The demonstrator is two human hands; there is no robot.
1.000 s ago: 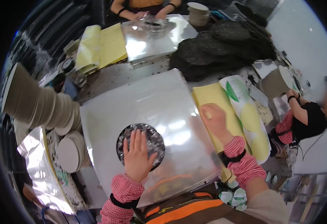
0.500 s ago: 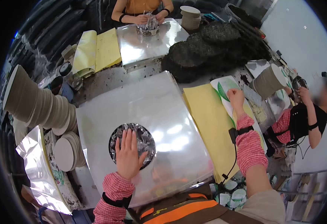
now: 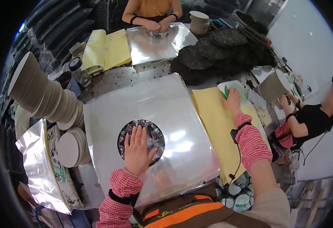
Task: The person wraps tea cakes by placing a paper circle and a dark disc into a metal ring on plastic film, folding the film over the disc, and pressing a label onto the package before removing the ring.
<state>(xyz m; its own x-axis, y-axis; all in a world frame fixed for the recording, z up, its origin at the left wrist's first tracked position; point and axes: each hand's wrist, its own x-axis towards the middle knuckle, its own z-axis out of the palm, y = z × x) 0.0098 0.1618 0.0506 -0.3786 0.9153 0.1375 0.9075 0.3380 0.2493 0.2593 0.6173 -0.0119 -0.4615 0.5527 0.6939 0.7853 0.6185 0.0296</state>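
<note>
Red-and-white checked fabric oversleeves (image 3: 253,143), gathered at both ends, cover the forearms behind both bare hands; above them, a beige sleeve (image 3: 269,207). Near each wrist sits a black strap, the right one trailing a thin black cable (image 3: 239,157). A brown apron (image 3: 181,209) has orange bands.

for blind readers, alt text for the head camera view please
A bare left hand rests flat on a dark, round bundle in crinkled clear film, atop shiny silver sheets, while the right hand is at a white sheet with green print. A co-worker works opposite.
</note>
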